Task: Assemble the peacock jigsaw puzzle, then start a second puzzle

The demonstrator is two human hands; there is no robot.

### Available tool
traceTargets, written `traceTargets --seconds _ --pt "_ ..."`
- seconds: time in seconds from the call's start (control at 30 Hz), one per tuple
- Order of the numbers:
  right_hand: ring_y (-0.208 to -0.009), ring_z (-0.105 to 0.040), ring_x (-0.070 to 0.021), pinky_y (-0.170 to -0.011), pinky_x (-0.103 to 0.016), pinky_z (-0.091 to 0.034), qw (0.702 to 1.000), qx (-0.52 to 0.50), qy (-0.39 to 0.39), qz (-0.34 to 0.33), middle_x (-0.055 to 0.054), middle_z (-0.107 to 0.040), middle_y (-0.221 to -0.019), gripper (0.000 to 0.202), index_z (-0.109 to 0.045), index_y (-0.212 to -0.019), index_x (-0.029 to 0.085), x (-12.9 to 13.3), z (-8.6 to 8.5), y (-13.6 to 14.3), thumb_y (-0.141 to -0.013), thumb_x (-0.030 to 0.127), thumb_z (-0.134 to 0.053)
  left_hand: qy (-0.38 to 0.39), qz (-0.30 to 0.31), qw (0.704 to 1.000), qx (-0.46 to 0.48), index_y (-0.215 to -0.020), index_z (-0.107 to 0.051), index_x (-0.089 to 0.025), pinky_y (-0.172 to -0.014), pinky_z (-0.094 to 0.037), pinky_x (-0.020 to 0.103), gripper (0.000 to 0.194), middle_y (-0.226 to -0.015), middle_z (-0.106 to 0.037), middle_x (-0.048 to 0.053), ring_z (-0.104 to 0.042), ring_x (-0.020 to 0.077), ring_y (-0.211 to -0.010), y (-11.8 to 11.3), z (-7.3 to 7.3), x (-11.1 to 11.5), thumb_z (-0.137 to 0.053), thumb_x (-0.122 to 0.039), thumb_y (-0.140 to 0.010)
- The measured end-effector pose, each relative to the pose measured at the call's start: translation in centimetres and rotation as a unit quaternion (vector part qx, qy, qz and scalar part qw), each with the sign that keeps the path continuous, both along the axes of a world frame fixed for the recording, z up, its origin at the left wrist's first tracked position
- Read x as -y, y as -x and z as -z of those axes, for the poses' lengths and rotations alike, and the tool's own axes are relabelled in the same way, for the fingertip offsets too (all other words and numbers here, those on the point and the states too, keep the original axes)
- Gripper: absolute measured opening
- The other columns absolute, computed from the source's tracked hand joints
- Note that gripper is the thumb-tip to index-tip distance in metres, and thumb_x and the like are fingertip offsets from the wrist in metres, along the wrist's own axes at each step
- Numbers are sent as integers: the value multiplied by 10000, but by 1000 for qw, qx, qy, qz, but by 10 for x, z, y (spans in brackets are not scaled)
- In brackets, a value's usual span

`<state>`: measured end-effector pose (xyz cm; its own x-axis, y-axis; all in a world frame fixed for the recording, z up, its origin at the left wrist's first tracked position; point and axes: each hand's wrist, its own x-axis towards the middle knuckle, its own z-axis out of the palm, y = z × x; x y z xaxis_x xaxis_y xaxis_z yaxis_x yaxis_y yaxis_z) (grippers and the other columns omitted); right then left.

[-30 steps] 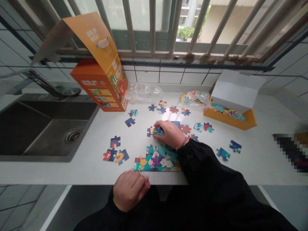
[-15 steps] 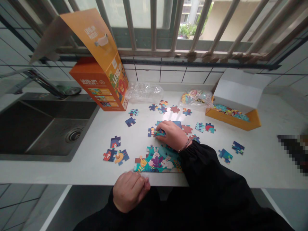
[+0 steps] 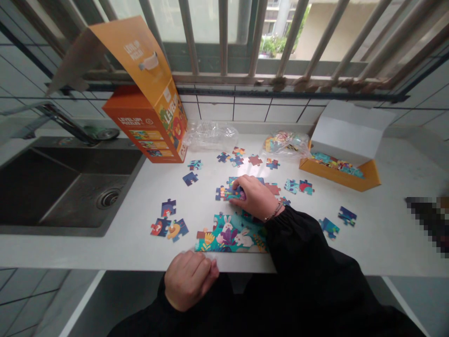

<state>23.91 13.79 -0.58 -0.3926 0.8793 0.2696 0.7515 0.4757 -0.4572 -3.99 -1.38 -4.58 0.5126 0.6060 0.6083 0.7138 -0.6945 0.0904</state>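
My right hand (image 3: 257, 197) curves over a joined strip of jigsaw pieces (image 3: 226, 193) on the counter, thumb and fingertips closed around a puzzle piece (image 3: 242, 193) partly hidden by the hand. A larger joined puzzle section (image 3: 233, 236), showing two white rabbits and plants on teal, lies nearer the edge; my right sleeve covers its right end. My left hand (image 3: 191, 280) is curled into a fist at the counter's front edge, just below that section, with nothing seen in it. Loose puzzle pieces lie left (image 3: 169, 221), behind (image 3: 236, 160) and right (image 3: 329, 227).
An orange puzzle box (image 3: 147, 124) stands open at the back left beside the sink (image 3: 128, 187). Crumpled clear plastic (image 3: 212, 135) and a bag of pieces (image 3: 286, 142) rest along the wall. An open yellow-edged box (image 3: 340, 178) holds more pieces at the right.
My right hand has shifted slightly right and toward me, showing more of the piece between thumb and fingers. My left hand has stayed in place.
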Motion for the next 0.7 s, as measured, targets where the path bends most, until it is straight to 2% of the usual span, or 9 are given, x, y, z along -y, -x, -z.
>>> traceTargets --seconds 0.07,0.17,0.27,0.37,0.57,0.7 --pt "-1037 -597 -260 -932 -376 -485 1000 6 -9 16 -96 -694 -1120 216 -674 -1127 200 0 -2 -2 -920 149 -705 2 1 1000 0 -791 -588 -223 -667 -373 390 236 -705 -605 5 -519 196 -677 0 0 0 -714 -189 -988" --pt "-1075 -581 -259 -942 -377 -464 999 34 -14 14 -96 -700 -1187 387 -699 -1211 219 1 -5 -4 -901 32 -563 3 2 1000 0 -781 -580 -225 -660 -366 396 247 -695 -593 4 -511 198 -672 0 0 0 -720 -181 -980" --pt "-1083 -569 -254 -923 -376 -449 998 61 -7 -9 -75 -697 -1214 492 -746 -1253 286 1 -4 -3 -905 4 -544 2 2 1000 2 -779 -576 -226 -657 -363 393 253 -690 -585 3 -502 196 -668 0 -1 0 -714 -187 -987" --pt "-1070 -558 -254 -908 -380 -433 996 83 -4 -20 -59 -695 -1201 452 -799 -1155 337 2 -1 0 -949 26 -544 3 3 1000 1 -784 -576 -225 -655 -361 387 251 -692 -584 4 -502 195 -671 -1 -2 0 -698 -191 -1001" --pt "-1093 -573 -268 -959 -392 -468 997 32 -32 56 -121 -688 -1209 470 -678 -1316 183 0 2 -3 -906 32 -503 2 2 1000 -2 -787 -578 -227 -659 -367 393 246 -692 -590 4 -501 201 -675 0 -2 -1 -710 -188 -992" --pt "-1070 -580 -262 -956 -386 -476 995 19 -37 89 -106 -688 -1164 543 -714 -1337 214 -4 3 -8 -896 -1 -481 3 3 1000 -9 -781 -580 -229 -656 -363 389 252 -689 -584 4 -505 198 -669 -1 -3 -1 -697 -195 -1001"
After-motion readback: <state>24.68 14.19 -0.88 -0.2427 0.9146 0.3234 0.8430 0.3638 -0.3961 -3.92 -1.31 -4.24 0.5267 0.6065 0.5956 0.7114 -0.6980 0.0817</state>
